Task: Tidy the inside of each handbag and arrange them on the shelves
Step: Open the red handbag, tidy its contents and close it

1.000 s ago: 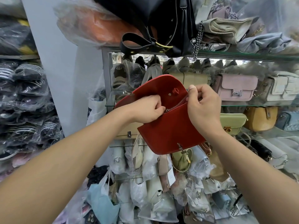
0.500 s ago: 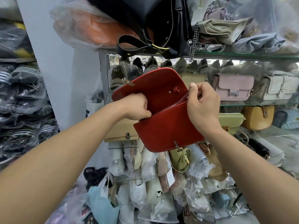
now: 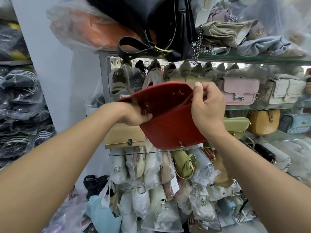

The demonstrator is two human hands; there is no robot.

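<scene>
Bagged shoes (image 3: 20, 101): dark pairs in clear plastic, stacked on the far left rack.
Orange bag (image 3: 101, 31): wrapped in plastic, lying on the top glass shelf (image 3: 252, 58).
Beige clutch (image 3: 124, 137): stands on a lower shelf, just behind and below the left wrist.
Left hand (image 3: 134, 113): fingers curled round the left end of the red handbag, thumb pressed on its front beside a small metal ring.
Black bag (image 3: 151, 22): on the top shelf, its looped strap hanging over the edge above the hands.
Red handbag (image 3: 170, 125): held in the air in front of the shelves, between both hands and touching no shelf; tilted, flap raised behind, opening showing, metal clasp at the bottom edge.
Right hand (image 3: 207, 105): pinches the right top corner of the handbag at its opening, thumb up, other fingers curled.
Pink bag (image 3: 239, 91): upright on the middle shelf, just right of the right hand.
Green bag (image 3: 235, 126): one shelf lower, partly hidden by the right wrist.
Mustard bag (image 3: 262, 121): just beside the green one.
White bag (image 3: 284, 91): next to the pink bag, further right.
</scene>
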